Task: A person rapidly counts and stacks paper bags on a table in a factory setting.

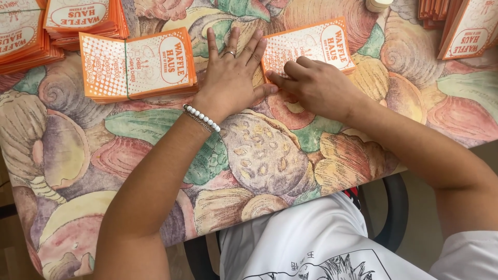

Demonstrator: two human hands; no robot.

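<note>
Hidden or cut off: your left hand lies flat over the left edge of the orange-and-white paper sleeve, so that edge and whatever is under your palm cannot be seen. The tips of your right hand curl down onto the sleeve's lower corner; whether they pinch the paper or only press it cannot be told. Stacks at the far left, top left and top right run out of view, and a pale round object at the top edge is mostly cut off.

Left fingers: spread wide and laid flat, pointing away from you, with a ring on one and a white bead bracelet at the wrist. The thumb reaches right and meets your right fingertips.

Right fingers: bent and drawn together, tips down at the sleeve's near left corner.

Sleeve: lies flat on the surface, beyond and to the right of your right fingers, just right of your left fingers, touching both hands.

Banded bundle of like sleeves: left of your left fingers, near the little finger, apart from it.

Surface: covered with a cloth printed with large shells and pods in pink, green and tan.
</note>
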